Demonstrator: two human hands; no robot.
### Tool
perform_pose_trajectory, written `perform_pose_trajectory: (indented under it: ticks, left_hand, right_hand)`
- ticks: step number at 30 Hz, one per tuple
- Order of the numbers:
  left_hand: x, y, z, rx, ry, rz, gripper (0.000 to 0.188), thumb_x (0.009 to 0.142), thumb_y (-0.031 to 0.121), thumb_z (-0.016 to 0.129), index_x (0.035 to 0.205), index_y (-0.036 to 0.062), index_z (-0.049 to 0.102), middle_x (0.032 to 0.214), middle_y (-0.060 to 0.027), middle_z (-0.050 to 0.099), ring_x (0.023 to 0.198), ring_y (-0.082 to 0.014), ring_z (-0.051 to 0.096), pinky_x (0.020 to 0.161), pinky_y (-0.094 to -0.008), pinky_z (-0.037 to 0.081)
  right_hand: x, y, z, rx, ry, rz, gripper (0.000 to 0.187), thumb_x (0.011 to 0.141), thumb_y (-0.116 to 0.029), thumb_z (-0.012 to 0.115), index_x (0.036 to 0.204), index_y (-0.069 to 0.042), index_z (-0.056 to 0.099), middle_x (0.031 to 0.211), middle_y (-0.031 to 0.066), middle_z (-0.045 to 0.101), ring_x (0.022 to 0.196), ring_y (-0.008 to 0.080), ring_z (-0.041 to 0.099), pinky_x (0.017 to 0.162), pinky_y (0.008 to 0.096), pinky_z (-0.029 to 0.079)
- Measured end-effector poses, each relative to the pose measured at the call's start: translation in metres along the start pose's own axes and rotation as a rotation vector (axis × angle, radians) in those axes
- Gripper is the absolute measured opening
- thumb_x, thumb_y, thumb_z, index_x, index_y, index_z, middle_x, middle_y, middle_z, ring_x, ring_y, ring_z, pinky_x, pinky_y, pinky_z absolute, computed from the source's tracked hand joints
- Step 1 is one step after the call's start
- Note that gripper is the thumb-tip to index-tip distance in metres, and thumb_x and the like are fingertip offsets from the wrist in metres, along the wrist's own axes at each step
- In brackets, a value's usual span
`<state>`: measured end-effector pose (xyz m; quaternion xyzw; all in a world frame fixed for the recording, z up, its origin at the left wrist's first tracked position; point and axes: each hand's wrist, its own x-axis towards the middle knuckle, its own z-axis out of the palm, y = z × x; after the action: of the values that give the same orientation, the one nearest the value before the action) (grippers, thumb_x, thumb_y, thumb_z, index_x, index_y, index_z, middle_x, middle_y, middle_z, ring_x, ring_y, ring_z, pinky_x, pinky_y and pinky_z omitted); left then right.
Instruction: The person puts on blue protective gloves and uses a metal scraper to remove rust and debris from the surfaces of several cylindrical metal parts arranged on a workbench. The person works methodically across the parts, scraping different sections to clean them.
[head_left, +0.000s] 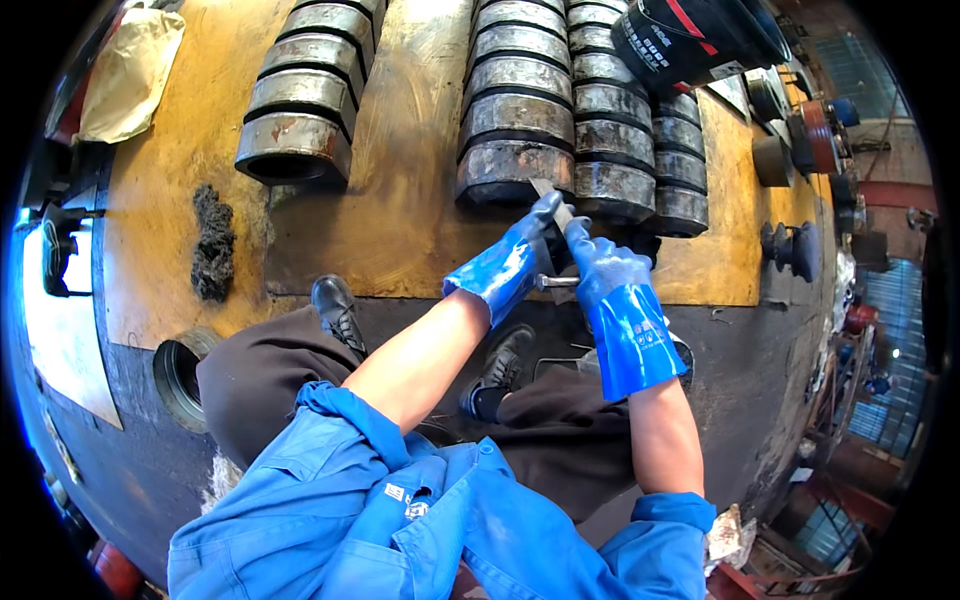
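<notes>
Both of my hands wear long blue rubber gloves and meet at the near end of a row of metal rings. My left hand (518, 250) is closed, its fingertips pressed on a flat grey metal strip, file-like in shape (555, 207). From the other side, my right hand (607, 268) is closed around the same strip. The strip's far tip reaches the nearest ring (515, 168), a thick, worn steel piece with brownish patches. Below the gloves, a dark part with a short shiny metal rod (558, 283) shows; what it belongs to is hidden.
More rows of rings (300, 140) (615, 185) lie on the stained yellowish board (400, 235). A black bucket (690, 40) stands over the right rows. Dark steel wool or fibre (212, 245) lies left. A hollow metal cylinder (182, 375) is beside my knee; spools (790, 250) stand right.
</notes>
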<state>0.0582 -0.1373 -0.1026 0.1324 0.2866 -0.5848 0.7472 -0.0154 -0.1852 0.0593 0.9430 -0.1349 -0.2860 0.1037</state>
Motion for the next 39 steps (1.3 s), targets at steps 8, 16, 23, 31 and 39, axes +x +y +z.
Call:
perform_pose_trajectory:
  ticks: [8,16,23,31,39]
  left_hand:
    - [0.024,0.003,0.007,0.334,-0.023,0.066,0.036,0.102,0.024,0.049,0.132,0.0037,0.052,0.106,-0.0156,0.069,0.083,-0.0306,0.068,0.073,-0.0460,0.059]
    - [0.031,0.004,0.017,0.160,0.019,0.147,0.031,0.099,0.017,0.050,0.122,-0.0020,0.060,0.083,-0.0142,0.069,0.067,-0.0259,0.065,0.065,-0.0387,0.057]
    - [0.046,0.010,0.009,0.113,-0.031,0.206,0.034,0.101,0.018,0.045,0.128,-0.0006,0.055,0.084,-0.0109,0.065,0.070,-0.0247,0.061,0.068,-0.0391,0.055]
    - [0.020,0.024,0.037,0.123,-0.040,0.274,0.021,0.098,0.013,0.052,0.102,0.0010,0.068,0.084,-0.0155,0.071,0.072,-0.0300,0.067,0.072,-0.0430,0.057]
    - [0.067,0.038,0.014,0.014,-0.092,0.044,0.020,0.095,0.020,0.059,0.096,0.0029,0.070,0.081,-0.0119,0.069,0.070,-0.0258,0.065,0.070,-0.0401,0.055]
  right_hand:
    - [0.014,0.004,0.003,-0.036,-0.104,-0.042,0.062,0.089,-0.013,0.055,0.148,-0.021,0.038,0.116,0.0156,0.067,0.100,0.0338,0.069,0.082,0.0539,0.052]
    - [0.035,0.007,-0.028,-0.080,-0.295,-0.079,0.070,0.084,-0.009,0.061,0.149,-0.018,0.037,0.120,0.0186,0.065,0.104,0.0361,0.068,0.086,0.0513,0.052]
    - [0.046,0.000,-0.036,-0.131,-0.318,-0.133,0.042,0.093,-0.016,0.050,0.134,-0.012,0.050,0.120,0.0136,0.068,0.107,0.0313,0.069,0.088,0.0539,0.052]
    - [0.064,-0.005,-0.057,-0.149,-0.270,-0.122,0.038,0.099,-0.019,0.040,0.134,-0.012,0.052,0.124,0.0126,0.066,0.109,0.0313,0.068,0.087,0.0510,0.054]
    - [0.066,-0.009,-0.068,-0.150,-0.156,-0.173,0.030,0.093,-0.015,0.051,0.123,-0.011,0.056,0.113,0.0174,0.069,0.103,0.0354,0.068,0.086,0.0481,0.055]
